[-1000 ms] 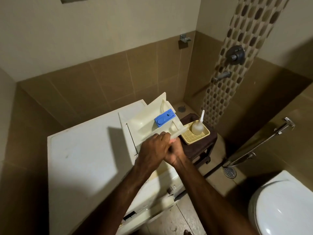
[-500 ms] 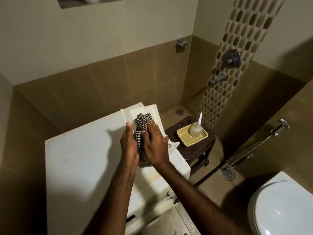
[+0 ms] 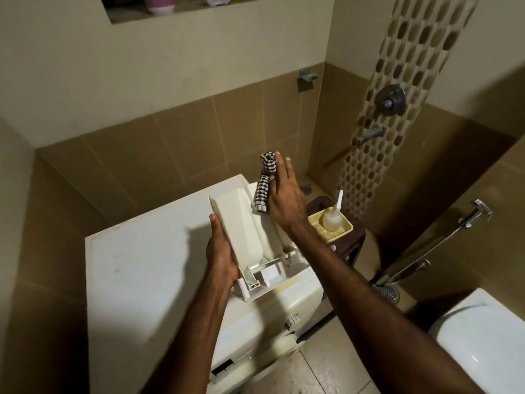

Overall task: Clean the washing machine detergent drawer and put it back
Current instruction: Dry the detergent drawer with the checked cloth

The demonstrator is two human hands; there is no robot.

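Observation:
The cream detergent drawer [image 3: 244, 231] is turned over, its underside facing me, and rests tilted on the right part of the white washing machine [image 3: 147, 268]. My left hand [image 3: 221, 251] grips the drawer's left edge. My right hand [image 3: 285, 197] presses a rolled black-and-white checked cloth [image 3: 264, 183] against the drawer's far end, fingers stretched out over the cloth. The drawer's inside compartments are hidden.
A dark brown stool [image 3: 349, 245] stands right of the machine, carrying a yellow tray [image 3: 345, 231] with a small squeeze bottle [image 3: 332, 218]. A toilet [image 3: 483, 345], hand sprayer [image 3: 480, 211], floor drain [image 3: 387, 292] and wall taps [image 3: 390, 99] lie to the right. A wall niche [image 3: 181, 7] is above.
The drawer has been flipped from compartments-up to underside-up. My right hand has slid the cloth up towards the drawer's far end, and my left hand has shifted to the left edge.

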